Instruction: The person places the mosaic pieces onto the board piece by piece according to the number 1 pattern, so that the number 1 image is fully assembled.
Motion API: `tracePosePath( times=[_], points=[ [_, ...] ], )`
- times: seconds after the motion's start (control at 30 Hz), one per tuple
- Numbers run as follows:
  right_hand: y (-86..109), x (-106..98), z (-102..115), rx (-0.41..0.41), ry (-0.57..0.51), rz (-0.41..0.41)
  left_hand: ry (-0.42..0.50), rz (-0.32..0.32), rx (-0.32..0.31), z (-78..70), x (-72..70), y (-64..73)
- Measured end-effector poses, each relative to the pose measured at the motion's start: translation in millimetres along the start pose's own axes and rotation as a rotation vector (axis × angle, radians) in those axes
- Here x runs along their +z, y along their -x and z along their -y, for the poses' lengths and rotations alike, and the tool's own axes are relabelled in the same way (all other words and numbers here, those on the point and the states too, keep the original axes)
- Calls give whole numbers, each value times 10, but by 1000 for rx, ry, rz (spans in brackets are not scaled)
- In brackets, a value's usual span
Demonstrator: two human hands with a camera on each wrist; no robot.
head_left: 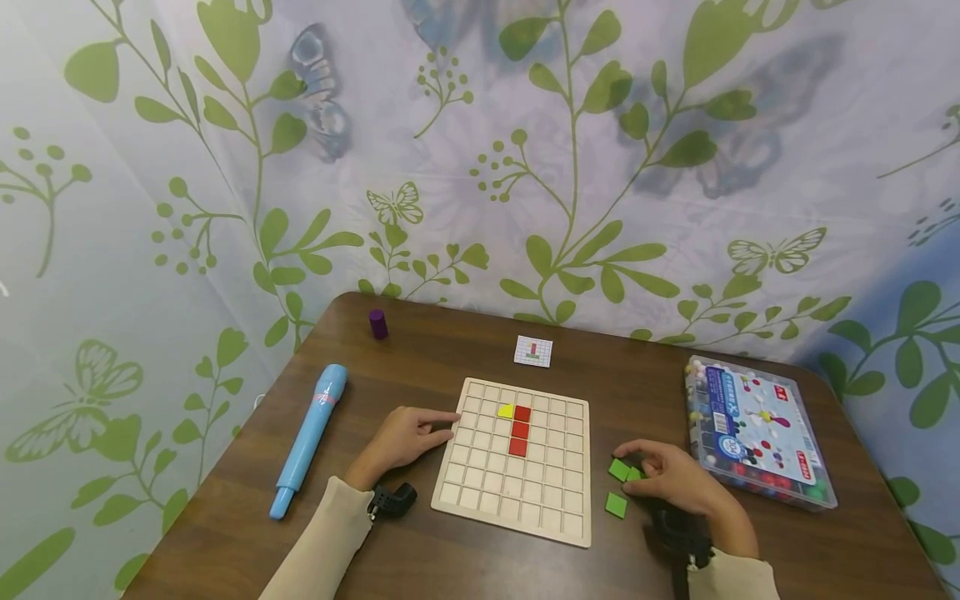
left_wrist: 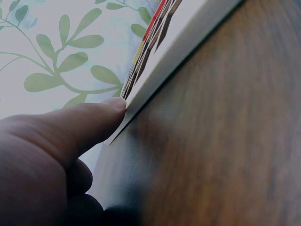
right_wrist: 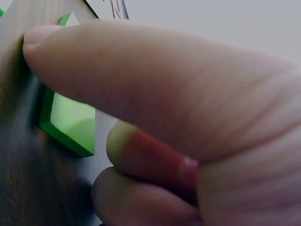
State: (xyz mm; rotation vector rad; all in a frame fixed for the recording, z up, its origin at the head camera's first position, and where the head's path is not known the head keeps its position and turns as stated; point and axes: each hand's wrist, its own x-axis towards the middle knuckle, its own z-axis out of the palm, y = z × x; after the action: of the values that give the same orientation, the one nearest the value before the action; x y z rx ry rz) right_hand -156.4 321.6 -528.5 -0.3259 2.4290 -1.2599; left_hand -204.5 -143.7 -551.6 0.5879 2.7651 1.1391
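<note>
A pale wooden grid board lies mid-table, with three red squares in a column and a yellow piece beside the top one. At the board's left edge, my left hand has its fingers extended; in the left wrist view the thumb touches the rim. Right of the board, my right hand is over several green square tiles, its index finger and thumb spread around them. One green tile lies flat behind the thumb in the right wrist view. Another green tile lies nearer me.
Behind the board sits a small card printed with a coloured pattern. A blue stick-shaped object lies at the left, and a purple cylinder stands at the back left. A clear plastic box of coloured balls occupies the right side.
</note>
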Motion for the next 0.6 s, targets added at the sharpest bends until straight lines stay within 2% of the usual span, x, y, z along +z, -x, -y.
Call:
tracePosePath(
  times=[0.6],
  points=[
    [-18, 46, 36, 23, 19, -59, 5, 5, -1, 5, 0, -6]
  ],
)
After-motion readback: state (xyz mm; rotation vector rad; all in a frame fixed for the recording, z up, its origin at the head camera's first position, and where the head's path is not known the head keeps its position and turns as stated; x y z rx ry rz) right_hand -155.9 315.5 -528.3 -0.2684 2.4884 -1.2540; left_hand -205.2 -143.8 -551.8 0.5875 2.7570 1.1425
